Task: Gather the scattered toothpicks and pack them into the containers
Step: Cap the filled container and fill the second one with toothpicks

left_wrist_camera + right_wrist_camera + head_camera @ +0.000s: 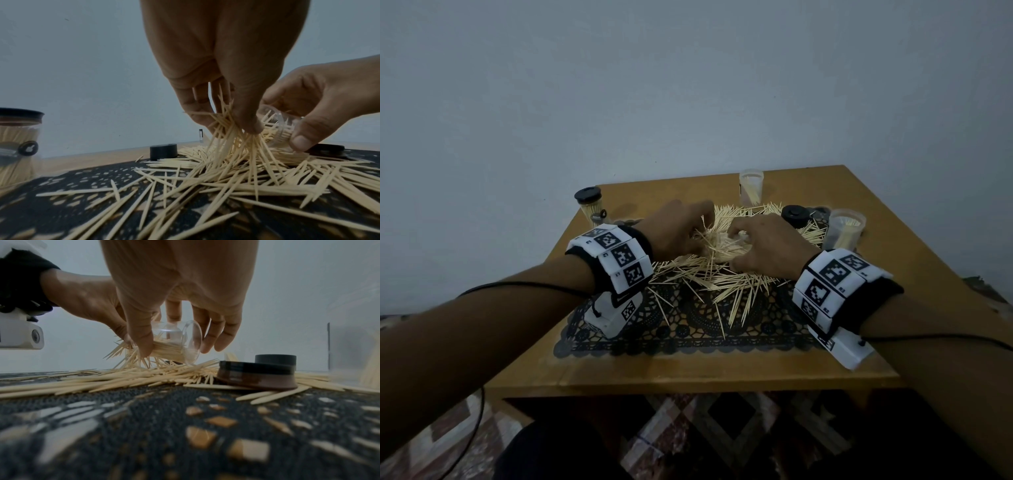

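Loose toothpicks (709, 274) lie heaped on a black lace mat (688, 329). My right hand (176, 332) grips a small clear container (191, 340), tipped on its side just above the heap and partly filled with toothpicks. My left hand (226, 123) pinches a splayed bunch of toothpicks (224, 142) at the container's (277, 128) open mouth. In the head view the left hand (698, 236) and right hand (739, 243) meet over the middle of the pile, and the held container is mostly hidden there.
A capped, full container (589, 205) stands at the table's back left. Two open containers holding toothpicks stand at the back (751, 186) and the right (844, 229). Black lids (257, 374) lie among the toothpicks to the right. The wooden table (688, 370) backs onto a wall.
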